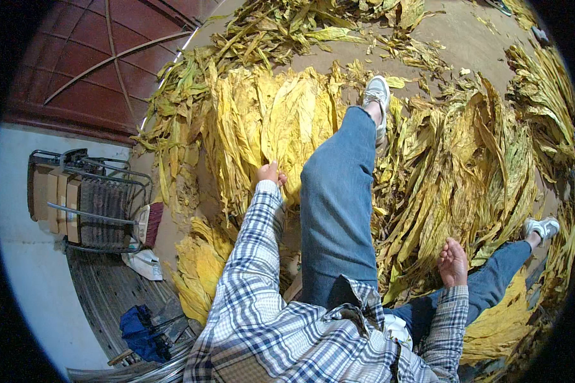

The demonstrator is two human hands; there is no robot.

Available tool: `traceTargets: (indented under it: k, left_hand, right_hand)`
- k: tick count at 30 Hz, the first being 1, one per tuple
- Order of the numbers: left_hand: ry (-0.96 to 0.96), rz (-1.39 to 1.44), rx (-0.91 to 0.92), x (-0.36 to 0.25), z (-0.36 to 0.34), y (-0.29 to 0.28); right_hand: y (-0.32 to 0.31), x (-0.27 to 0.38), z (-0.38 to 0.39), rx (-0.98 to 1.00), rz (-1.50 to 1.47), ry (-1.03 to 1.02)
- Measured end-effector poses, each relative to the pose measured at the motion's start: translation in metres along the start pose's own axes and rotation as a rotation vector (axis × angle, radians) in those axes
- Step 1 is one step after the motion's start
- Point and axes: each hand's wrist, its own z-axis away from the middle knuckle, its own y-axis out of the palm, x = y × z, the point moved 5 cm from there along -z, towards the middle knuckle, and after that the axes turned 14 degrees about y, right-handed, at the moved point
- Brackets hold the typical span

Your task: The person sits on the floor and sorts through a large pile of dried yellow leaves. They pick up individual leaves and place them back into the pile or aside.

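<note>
Left hand point(271, 173), in the head view, looks to have its fingertips closed on a yellow leaf point(275, 137) at the near edge of the left pile point(236, 134); the right hand point(453, 262) is curled near the right pile point(450, 153), and whether it grips anything I cannot tell. Such leaves should be light, limp and easily torn, so best held gently by the thicker midrib
</note>
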Motion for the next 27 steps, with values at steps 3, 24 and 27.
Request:
traceTargets:
  k: [3, 24, 27]
  left_hand:
    - [0.307, -0.369, 0.188, -0.019, 0.010, 0.047]
    - [-0.351, 0.077, 1.068, 0.065, 0.371, 0.246]
    - [-0.447, 0.042, 1.112, 0.082, 0.402, 0.250]
  right_hand:
    - [-0.030, 0.013, 0.007, -0.117, 0.148, -0.126]
    - [0.011, -0.012, 0.045, -0.639, 0.792, -0.728]
    - [0.013, -0.030, 0.044, -0.439, 0.860, -0.677]
